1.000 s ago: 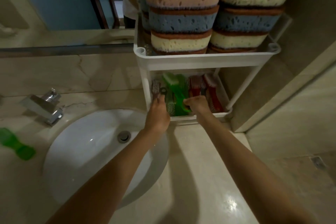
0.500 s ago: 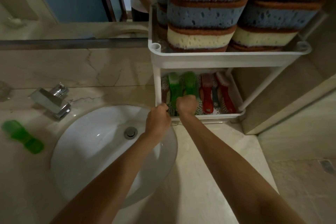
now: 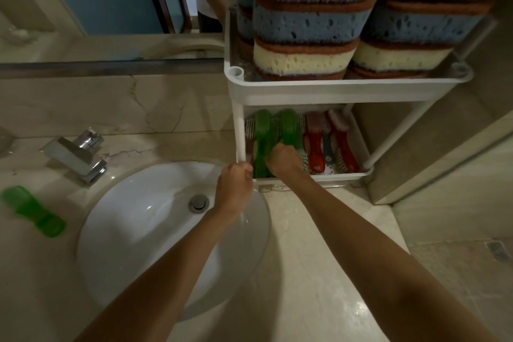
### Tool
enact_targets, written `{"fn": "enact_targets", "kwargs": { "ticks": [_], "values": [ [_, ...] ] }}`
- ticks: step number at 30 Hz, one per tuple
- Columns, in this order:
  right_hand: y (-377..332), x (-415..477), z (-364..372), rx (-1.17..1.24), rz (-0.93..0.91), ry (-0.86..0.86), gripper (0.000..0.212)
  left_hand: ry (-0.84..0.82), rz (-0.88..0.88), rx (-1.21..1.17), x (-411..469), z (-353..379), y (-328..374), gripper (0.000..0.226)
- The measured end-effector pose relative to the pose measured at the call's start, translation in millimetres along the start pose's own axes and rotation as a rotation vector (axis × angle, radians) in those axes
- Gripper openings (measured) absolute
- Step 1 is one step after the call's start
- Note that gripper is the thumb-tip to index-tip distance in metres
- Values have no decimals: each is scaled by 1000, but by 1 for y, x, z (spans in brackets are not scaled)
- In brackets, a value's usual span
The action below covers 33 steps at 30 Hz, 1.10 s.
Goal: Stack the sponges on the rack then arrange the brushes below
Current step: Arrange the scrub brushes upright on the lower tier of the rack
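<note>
Green brush (image 3: 33, 211) lies unshelved on the surface at nine o'clock. Your left hand (image 3: 234, 184) grips the rack (image 3: 347, 90) post; your right hand (image 3: 283, 159) clamps a shelved green brush (image 3: 288, 128). Tugging could topple the stacked sponges (image 3: 311, 22) at twelve.

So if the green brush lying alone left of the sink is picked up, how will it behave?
The green brush is probably rigid, since it looks like moulded translucent plastic. Likely light for its size. It lies flat on the countertop, so rolling seems unlikely, though the glossy handle may be slippery.
</note>
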State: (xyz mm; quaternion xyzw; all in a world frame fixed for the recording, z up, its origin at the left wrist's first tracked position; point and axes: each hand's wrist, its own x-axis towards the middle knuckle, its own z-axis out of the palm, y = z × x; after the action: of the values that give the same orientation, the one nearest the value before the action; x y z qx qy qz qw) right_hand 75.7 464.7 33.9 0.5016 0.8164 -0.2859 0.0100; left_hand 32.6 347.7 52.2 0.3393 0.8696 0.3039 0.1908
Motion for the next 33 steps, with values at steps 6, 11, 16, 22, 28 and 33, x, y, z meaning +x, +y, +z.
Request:
{"fn": "enact_targets", "kwargs": {
  "ticks": [6, 11, 16, 22, 28, 33],
  "values": [
    [6, 0, 1, -4, -25, -59, 28, 4, 1, 7, 0, 1, 0, 29],
    [17, -12, -12, 83, -93, 36, 35, 26, -7, -18, -3, -8, -9, 30],
    [15, -55, 2, 304, -213, 221, 29, 121, -113, -85, -17, -28, -35, 29],
    [-32, -114, 61, 245, -544, 194, 36, 215, -249, -243, -44, -67, -89, 26],
    [-128, -149, 133, 177, -613, -115, 23, 306, -427, -317, -66, -135, -196, 27],
    [-224, -159, 207, 72, -563, -341, 23, 376, -562, -191, -73, -208, -289, 25]
  ]
}}
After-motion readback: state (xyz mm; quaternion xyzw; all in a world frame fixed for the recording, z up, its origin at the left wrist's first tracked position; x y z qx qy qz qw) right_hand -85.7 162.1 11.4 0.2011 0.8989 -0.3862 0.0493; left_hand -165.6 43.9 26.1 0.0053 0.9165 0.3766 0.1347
